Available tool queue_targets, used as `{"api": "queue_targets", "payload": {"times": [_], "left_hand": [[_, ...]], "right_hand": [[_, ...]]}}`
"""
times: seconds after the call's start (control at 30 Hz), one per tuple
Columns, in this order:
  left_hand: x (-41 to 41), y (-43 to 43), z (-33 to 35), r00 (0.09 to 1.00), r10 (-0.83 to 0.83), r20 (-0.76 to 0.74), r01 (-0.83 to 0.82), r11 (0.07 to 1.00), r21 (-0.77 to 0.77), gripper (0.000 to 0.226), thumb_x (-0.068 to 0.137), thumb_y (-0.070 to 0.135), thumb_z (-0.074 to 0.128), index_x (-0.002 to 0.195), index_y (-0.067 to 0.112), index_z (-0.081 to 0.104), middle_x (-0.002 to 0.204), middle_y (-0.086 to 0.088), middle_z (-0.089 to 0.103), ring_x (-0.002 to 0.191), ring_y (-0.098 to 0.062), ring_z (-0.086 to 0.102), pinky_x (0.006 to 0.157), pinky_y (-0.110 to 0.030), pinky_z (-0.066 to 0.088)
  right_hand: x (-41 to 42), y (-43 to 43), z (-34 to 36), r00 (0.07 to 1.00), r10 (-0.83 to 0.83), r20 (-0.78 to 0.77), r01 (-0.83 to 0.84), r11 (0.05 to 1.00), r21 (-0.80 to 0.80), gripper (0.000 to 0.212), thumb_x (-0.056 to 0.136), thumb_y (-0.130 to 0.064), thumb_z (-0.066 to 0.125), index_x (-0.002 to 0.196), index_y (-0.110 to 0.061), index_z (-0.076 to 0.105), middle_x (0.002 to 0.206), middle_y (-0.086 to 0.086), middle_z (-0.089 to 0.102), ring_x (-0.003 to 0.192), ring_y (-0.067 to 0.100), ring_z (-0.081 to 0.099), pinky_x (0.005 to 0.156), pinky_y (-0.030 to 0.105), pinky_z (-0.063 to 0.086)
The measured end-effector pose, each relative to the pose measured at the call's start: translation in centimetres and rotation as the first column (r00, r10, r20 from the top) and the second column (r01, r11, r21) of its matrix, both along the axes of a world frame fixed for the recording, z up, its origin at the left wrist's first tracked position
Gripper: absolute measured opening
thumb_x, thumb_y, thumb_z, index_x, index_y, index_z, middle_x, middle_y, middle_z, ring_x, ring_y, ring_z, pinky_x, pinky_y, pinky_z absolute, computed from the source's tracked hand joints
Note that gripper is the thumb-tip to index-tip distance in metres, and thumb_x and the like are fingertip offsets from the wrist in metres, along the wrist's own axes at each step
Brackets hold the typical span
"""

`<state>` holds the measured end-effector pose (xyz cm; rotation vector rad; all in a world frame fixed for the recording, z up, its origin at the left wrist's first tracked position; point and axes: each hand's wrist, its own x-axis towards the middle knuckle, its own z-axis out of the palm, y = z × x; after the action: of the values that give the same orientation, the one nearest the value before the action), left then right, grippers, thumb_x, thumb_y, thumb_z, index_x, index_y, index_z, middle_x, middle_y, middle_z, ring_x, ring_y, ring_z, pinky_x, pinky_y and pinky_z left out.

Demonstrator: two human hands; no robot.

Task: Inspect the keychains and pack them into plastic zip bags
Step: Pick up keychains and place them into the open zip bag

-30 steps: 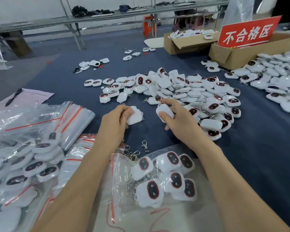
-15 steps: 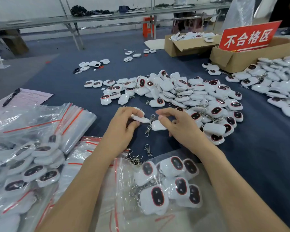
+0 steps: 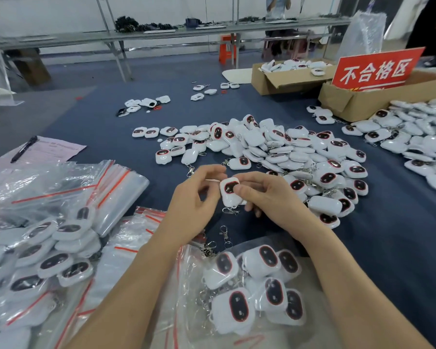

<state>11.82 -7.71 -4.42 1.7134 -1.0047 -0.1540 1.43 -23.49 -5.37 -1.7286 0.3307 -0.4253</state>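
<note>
A white keychain [image 3: 230, 191] with a dark, red-rimmed window is held above the middle of the tabletop [image 3: 106, 129], near its front edge; the right hand [image 3: 264, 195] is closed on it with the thumb on the window, while the left hand [image 3: 196, 197] pinches its upper left corner. The loose pile [image 3: 275, 152] lies just behind, and a part-filled zip bag [image 3: 252, 288] at the front edge. For a sound check, the window is best uncovered, both faces turned and the clip [image 3: 229, 211] tested before bagging.
</note>
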Motion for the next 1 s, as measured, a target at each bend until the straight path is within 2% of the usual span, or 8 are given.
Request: {"api": "queue_targets", "payload": {"times": [0.1,0.2,0.27,0.37,0.5,0.77,0.9,1.0], "left_hand": [[0.34,-0.06,0.14,0.997,0.011,-0.082,-0.004,0.997,0.079,0.018,0.1,0.02,0.06,0.114,0.024,0.07,0.091,0.008,0.074,0.086,-0.011,0.067,0.083,-0.027,0.054],[0.35,-0.09,0.09,0.993,-0.05,-0.103,0.06,0.993,0.106,0.017,0.098,0.021,0.064,0.112,0.019,0.072,0.092,-0.004,0.074,0.089,-0.026,0.067,0.084,-0.039,0.055],[0.46,-0.04,0.06,0.988,-0.072,-0.133,0.085,0.992,0.092,0.016,0.098,0.02,0.064,0.111,0.019,0.073,0.094,-0.009,0.073,0.091,-0.03,0.066,0.085,-0.037,0.054],[0.75,0.07,0.02,0.982,-0.085,-0.167,0.101,0.991,0.088,0.014,0.098,0.02,0.064,0.109,0.021,0.073,0.095,-0.005,0.075,0.093,-0.026,0.068,0.082,-0.023,0.053],[0.98,0.13,-0.01,0.974,-0.123,-0.192,0.138,0.988,0.068,0.013,0.098,0.021,0.065,0.106,0.025,0.074,0.096,-0.003,0.076,0.092,-0.021,0.069,0.081,-0.017,0.053],[1.09,0.16,-0.18,0.975,-0.124,-0.183,0.139,0.988,0.073,0.021,0.098,0.024,0.064,0.117,0.02,0.072,0.1,0.004,0.076,0.097,-0.016,0.071,0.092,-0.032,0.056],[0.99,0.15,-0.15,0.974,-0.132,-0.184,0.146,0.987,0.065,0.021,0.098,0.02,0.065,0.118,0.021,0.072,0.1,0.002,0.076,0.097,-0.015,0.07,0.087,-0.022,0.054],[0.96,0.09,-0.2,0.971,-0.137,-0.196,0.152,0.986,0.062,0.021,0.097,0.017,0.066,0.116,0.025,0.073,0.096,0.004,0.075,0.088,-0.009,0.067,0.082,-0.016,0.051]], "right_hand": [[0.07,0.18,-0.06,0.999,-0.015,0.048,0.013,0.999,0.047,0.011,0.092,-0.018,0.073,0.097,-0.027,0.073,0.081,-0.003,0.075,0.061,0.01,0.064,0.051,0.02,0.05],[0.01,0.31,-0.17,0.997,-0.01,0.078,0.004,0.997,0.078,0.012,0.091,-0.016,0.074,0.096,-0.027,0.075,0.078,0.0,0.075,0.063,0.012,0.066,0.057,0.02,0.054],[-0.08,0.33,-0.14,0.997,0.004,0.079,-0.011,0.996,0.085,0.012,0.091,-0.017,0.074,0.098,-0.027,0.075,0.079,0.001,0.075,0.065,0.012,0.068,0.061,0.021,0.055],[-0.2,0.31,-0.1,0.997,0.017,0.077,-0.023,0.997,0.075,0.012,0.091,-0.017,0.073,0.1,-0.025,0.074,0.081,0.002,0.075,0.066,0.012,0.069,0.062,0.021,0.056],[-0.24,0.31,-0.1,0.998,0.011,0.064,-0.016,0.997,0.071,0.012,0.092,-0.017,0.072,0.1,-0.025,0.074,0.079,0.0,0.075,0.066,0.011,0.069,0.062,0.02,0.056],[0.04,0.35,-0.05,0.999,0.001,0.046,-0.005,0.998,0.07,0.01,0.093,-0.012,0.069,0.1,-0.019,0.071,0.074,-0.003,0.072,0.063,0.01,0.067,0.06,0.02,0.055],[0.13,0.49,0.17,0.999,-0.016,0.043,0.013,0.996,0.085,0.009,0.093,-0.01,0.068,0.098,-0.016,0.07,0.069,-0.005,0.069,0.059,0.009,0.065,0.058,0.021,0.054],[0.18,0.5,0.23,0.999,-0.029,0.045,0.024,0.994,0.11,0.008,0.092,-0.01,0.068,0.099,-0.014,0.071,0.069,-0.003,0.068,0.059,0.009,0.064,0.057,0.02,0.054]]}}
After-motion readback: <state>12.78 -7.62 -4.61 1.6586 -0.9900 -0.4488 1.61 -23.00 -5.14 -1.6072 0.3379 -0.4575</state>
